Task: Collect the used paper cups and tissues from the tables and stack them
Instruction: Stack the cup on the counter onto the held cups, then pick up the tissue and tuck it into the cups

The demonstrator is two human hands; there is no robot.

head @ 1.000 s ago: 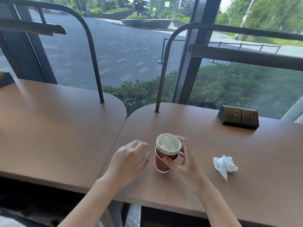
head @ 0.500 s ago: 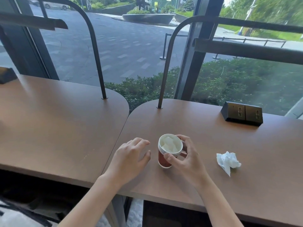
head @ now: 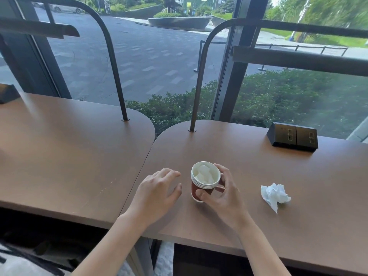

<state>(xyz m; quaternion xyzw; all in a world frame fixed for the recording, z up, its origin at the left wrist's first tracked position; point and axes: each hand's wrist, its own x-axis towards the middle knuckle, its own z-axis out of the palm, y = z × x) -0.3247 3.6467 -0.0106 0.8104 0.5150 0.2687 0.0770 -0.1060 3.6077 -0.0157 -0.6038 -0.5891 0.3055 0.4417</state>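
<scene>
A stack of nested red paper cups [head: 196, 191] with white rims stands upright on the right brown table [head: 249, 156]. White tissue [head: 205, 174] fills the top cup. My right hand [head: 221, 194] wraps the stack from the right, thumb on its front and fingers behind. My left hand [head: 157, 193] rests flat on the table just left of the stack, fingers spread, holding nothing. A crumpled white tissue [head: 274, 194] lies loose on the same table, to the right of my right hand.
A second brown table [head: 65, 148] adjoins on the left across a narrow gap. Curved metal posts [head: 196, 92] rise from each table's back edge. A black socket box [head: 292, 137] sits at the back right. Glass windows stand behind.
The view has tilted up slightly. My right hand keeps its hold on the cup stack, and my left hand stays beside it.
</scene>
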